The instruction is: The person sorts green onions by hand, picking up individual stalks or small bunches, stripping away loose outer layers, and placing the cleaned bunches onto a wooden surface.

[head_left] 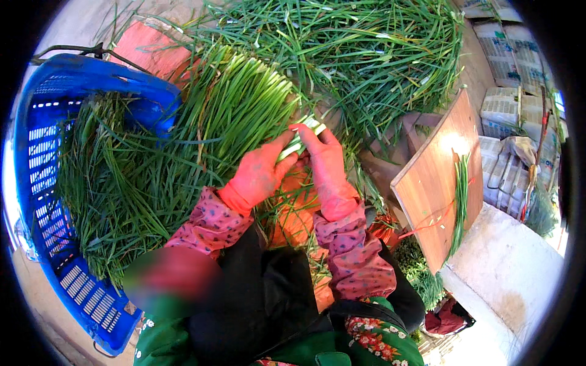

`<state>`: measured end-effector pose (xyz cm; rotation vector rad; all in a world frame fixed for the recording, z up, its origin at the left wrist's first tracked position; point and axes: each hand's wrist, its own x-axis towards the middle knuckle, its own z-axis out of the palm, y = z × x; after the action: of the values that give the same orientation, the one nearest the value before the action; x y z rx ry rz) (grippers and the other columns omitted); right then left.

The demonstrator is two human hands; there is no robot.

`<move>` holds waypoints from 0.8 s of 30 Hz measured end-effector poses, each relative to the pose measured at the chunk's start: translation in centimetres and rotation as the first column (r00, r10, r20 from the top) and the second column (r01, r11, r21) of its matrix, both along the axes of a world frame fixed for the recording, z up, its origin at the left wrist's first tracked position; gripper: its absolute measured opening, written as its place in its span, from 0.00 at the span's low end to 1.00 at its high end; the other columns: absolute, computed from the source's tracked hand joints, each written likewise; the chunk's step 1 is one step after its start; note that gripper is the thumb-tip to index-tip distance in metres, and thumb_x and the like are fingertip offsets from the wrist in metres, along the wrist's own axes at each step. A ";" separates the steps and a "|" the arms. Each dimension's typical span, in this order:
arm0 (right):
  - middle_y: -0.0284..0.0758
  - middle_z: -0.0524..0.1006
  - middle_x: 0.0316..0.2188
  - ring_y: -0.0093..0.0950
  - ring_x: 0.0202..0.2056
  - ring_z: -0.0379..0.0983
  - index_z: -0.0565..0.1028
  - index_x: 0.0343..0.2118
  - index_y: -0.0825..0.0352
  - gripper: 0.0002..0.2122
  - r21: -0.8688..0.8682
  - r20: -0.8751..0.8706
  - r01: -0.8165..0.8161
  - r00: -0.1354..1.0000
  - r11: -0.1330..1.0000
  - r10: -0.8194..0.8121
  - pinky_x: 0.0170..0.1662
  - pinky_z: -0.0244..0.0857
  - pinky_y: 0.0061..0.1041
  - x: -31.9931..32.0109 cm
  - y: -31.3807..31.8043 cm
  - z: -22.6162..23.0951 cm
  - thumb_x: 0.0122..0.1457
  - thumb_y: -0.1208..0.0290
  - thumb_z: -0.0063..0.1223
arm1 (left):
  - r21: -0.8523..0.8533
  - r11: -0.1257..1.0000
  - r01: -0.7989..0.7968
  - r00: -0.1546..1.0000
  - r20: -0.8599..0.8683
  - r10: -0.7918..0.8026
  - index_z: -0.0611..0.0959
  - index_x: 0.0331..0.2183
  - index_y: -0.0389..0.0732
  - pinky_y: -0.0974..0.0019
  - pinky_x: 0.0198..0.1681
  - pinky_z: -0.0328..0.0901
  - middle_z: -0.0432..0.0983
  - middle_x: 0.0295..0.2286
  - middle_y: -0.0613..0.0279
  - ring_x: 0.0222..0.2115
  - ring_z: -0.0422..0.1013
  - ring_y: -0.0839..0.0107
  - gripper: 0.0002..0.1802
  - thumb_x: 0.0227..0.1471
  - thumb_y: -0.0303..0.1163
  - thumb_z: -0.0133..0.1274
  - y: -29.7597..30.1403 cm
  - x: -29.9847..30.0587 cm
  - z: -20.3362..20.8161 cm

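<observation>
My left hand (255, 177), in an orange-red rubber glove, is closed on the pale stem ends of a small bunch of garlic chives (293, 147). Opposite it, my right hand (326, 163) in a matching glove pinches the same bunch from the other side, near the white tips. Just beyond my left hand lies a thick row of chives (259, 91), its light green stem ends lined up toward the right. Their leaves trail left into a blue slatted plastic crate (38, 183) heaped with more greens. Part of the bunch is hidden behind my fingers.
Loose chives (366, 55) are spread in a wide pile on the far side. To the right, a tilted wooden board (430, 189) carries a thin tied bunch of chives (462, 195). A white box (506, 268) and wrapped bundles (510, 55) stand at the right edge.
</observation>
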<state>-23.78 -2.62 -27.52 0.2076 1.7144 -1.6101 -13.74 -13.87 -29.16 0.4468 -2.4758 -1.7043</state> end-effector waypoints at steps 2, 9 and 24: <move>0.29 0.75 0.27 0.16 0.21 0.68 0.75 0.39 0.66 0.13 -0.122 0.065 -0.001 0.998 0.993 0.009 0.23 0.64 0.16 -0.2 0.8 0.3 0.55 0.64 0.54 | 0.390 0.920 -0.034 0.991 0.130 -0.018 0.72 0.49 0.36 0.69 0.34 0.68 0.75 0.38 0.57 0.33 0.72 0.73 0.21 0.54 0.30 0.50 -0.1 0.0 1.2; 0.27 0.74 0.24 0.16 0.22 0.66 0.75 0.40 0.66 0.12 -0.116 -0.008 -0.252 0.967 0.961 0.253 0.23 0.58 0.15 0.4 1.2 1.2 0.55 0.66 0.54 | 0.878 0.460 -0.133 0.902 0.299 -0.310 0.74 0.46 0.37 0.74 0.24 0.66 0.77 0.31 0.55 0.19 0.71 0.74 0.21 0.56 0.42 0.45 -3.4 0.7 2.9; 0.33 0.75 0.21 0.22 0.22 0.71 0.75 0.34 0.68 0.15 0.471 -0.171 -0.083 0.968 0.878 0.184 0.25 0.64 0.22 -2.4 5.0 -2.1 0.54 0.59 0.54 | 0.790 0.562 -0.245 0.894 0.409 -0.185 0.76 0.43 0.37 0.73 0.25 0.66 0.76 0.25 0.60 0.22 0.71 0.75 0.16 0.53 0.33 0.50 -4.3 1.3 -0.4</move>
<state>-26.15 2.39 -29.64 0.1457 2.2137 -1.1314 -12.43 -18.16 -29.53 1.0590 -1.6010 -2.9848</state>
